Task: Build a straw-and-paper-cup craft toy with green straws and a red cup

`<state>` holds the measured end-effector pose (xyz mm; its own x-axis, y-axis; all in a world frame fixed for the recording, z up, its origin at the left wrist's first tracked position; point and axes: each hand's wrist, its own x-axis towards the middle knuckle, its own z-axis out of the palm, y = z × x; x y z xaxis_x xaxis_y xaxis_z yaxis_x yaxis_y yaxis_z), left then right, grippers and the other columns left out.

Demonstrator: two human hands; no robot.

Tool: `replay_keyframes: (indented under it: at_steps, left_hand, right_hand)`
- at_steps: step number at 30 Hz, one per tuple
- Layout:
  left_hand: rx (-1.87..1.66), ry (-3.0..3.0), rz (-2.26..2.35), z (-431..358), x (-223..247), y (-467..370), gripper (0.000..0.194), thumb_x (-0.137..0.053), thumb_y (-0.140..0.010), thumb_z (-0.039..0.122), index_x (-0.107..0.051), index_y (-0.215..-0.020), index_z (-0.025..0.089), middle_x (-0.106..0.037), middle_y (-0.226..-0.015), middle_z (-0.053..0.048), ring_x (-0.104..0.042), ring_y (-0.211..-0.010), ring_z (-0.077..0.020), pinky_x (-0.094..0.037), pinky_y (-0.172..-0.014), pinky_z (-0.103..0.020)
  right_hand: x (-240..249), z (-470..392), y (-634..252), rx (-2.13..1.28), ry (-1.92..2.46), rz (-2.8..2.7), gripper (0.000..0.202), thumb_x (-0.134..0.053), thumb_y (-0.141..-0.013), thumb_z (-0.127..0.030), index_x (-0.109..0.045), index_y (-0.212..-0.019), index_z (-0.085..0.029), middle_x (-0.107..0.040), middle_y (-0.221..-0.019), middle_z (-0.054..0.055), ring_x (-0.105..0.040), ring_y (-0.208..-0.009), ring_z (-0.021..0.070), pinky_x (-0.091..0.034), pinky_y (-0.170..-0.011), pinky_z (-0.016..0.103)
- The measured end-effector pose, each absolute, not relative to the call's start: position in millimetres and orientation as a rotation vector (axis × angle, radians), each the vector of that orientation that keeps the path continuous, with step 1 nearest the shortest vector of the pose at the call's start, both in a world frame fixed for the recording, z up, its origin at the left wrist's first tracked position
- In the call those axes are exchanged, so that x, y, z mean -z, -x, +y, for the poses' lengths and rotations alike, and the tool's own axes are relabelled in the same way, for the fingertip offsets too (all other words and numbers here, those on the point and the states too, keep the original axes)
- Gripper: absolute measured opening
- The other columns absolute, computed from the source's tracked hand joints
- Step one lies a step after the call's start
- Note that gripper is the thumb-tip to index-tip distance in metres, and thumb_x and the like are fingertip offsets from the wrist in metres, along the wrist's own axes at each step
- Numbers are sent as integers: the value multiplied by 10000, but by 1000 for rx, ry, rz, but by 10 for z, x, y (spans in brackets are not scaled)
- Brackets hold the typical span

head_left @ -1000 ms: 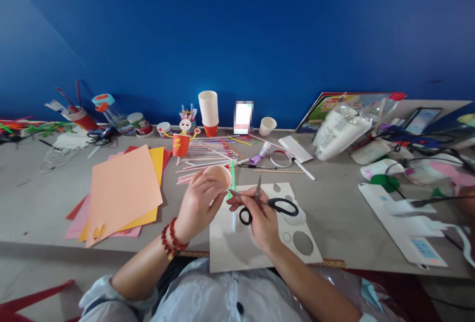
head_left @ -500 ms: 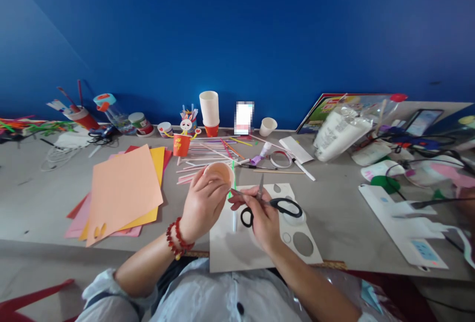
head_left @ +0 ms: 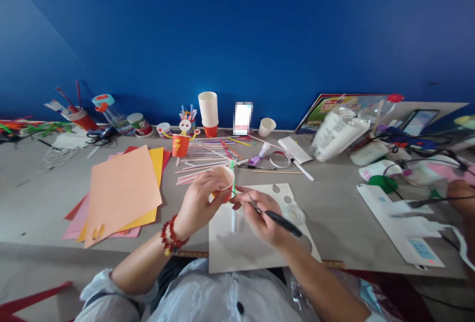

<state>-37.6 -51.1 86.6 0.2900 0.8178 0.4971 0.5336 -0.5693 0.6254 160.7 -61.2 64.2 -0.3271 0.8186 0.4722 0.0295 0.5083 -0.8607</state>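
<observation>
In the head view my left hand (head_left: 205,194) is closed around a red paper cup (head_left: 224,197), with its fingers over the rim and inside. The cup is tilted, so its pale inside shows. My right hand (head_left: 264,219) grips scissors with black handles (head_left: 284,223). Their blades lie mostly hidden among my fingers, close to the cup's right side; whether they touch it I cannot tell. A thin green strip (head_left: 233,176) stands along that side of the cup. Below both hands lies a white sheet (head_left: 230,253) with round holes cut in it.
Stacked coloured paper (head_left: 124,193) lies to the left. Behind the hands are scattered paper sticks (head_left: 208,149), a red cup with a rabbit figure (head_left: 180,145), a stack of white cups (head_left: 208,108) and a tape ring (head_left: 279,160). A power strip (head_left: 401,228) and another person's hand (head_left: 462,197) are at right.
The cup has tipped so more of its red side shows. The scissors have turned in my right hand; their blades, visible before, are now mostly hidden. Another person's hand shows more clearly at the right.
</observation>
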Motion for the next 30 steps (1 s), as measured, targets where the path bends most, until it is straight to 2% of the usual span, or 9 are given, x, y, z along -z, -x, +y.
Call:
replay_keyframes:
  at_steps: [3,6,9,14,18,21,24,26,30]
  left_hand:
    - [-1259,-2487,1294,-565,-802,301,152,-569,-887,107,-671,-933,210,-748,-937,-45,-643,-971,-223,-404,-1058,-508]
    - [-1251,-2625,1355,-593,-771,270,234,-557,-875,73,-669,-1010,227,-757,-968,-31,-638,-1001,-220,-295,-1141,-562]
    - [-1237,-2528,1335,-564,-801,303,159,-564,-889,109,-667,-937,221,-750,-919,-35,-651,-943,-214,-381,-1084,-524]
    - [-1108,-2245,1205,-460,-894,412,75,-607,-900,196,-660,-847,199,-730,-880,-57,-666,-848,-194,-531,-769,-328]
    - [-1026,-2168,1203,-435,-875,429,86,-590,-915,218,-657,-864,200,-727,-891,-48,-671,-823,-182,-530,-726,-296]
    - [-1123,-2317,1258,-474,-835,380,88,-574,-912,180,-653,-879,201,-729,-895,-50,-661,-873,-200,-517,-876,-385]
    - [-1148,-2528,1317,-536,-823,317,150,-543,-905,114,-653,-931,212,-740,-894,-29,-650,-927,-207,-379,-1082,-516]
    - [-1153,-2611,1357,-570,-825,290,187,-532,-902,97,-651,-977,221,-747,-923,-28,-647,-964,-212,-325,-1126,-542]
    - [-1181,-2595,1355,-576,-816,309,182,-534,-904,103,-648,-981,221,-747,-949,-36,-646,-972,-219,-343,-1113,-545]
  right_hand:
    - [-549,-681,-1436,-1219,816,-1246,116,-532,-956,-278,-629,-930,-219,-768,-834,51,-722,-670,204,-594,-653,347]
    - [-467,-719,-1325,-1330,849,-975,101,-571,-929,-284,-594,-869,-207,-771,-766,36,-726,-665,217,-594,-653,361]
    - [-464,-709,-1380,-1249,834,-1158,105,-549,-952,-299,-613,-931,-218,-775,-849,40,-741,-726,224,-601,-726,384]
    - [-619,-551,-1661,-741,651,-1950,168,-505,-940,-197,-641,-1021,-253,-764,-914,30,-732,-836,219,-486,-1052,489]
    - [-670,-469,-1727,-568,537,-2121,161,-516,-912,-182,-637,-980,-264,-764,-919,25,-730,-838,217,-486,-1061,484]
    - [-616,-538,-1644,-774,677,-1912,159,-510,-940,-192,-649,-992,-250,-764,-896,30,-736,-839,216,-540,-980,449]
    - [-542,-632,-1494,-1123,821,-1438,122,-512,-964,-246,-631,-982,-223,-770,-881,45,-736,-732,202,-602,-764,371]
    - [-505,-667,-1396,-1283,838,-1144,90,-552,-937,-277,-610,-913,-212,-771,-811,38,-725,-660,202,-596,-670,350]
    - [-471,-685,-1326,-1394,866,-949,86,-584,-901,-287,-592,-870,-207,-766,-736,31,-720,-626,213,-593,-661,362]
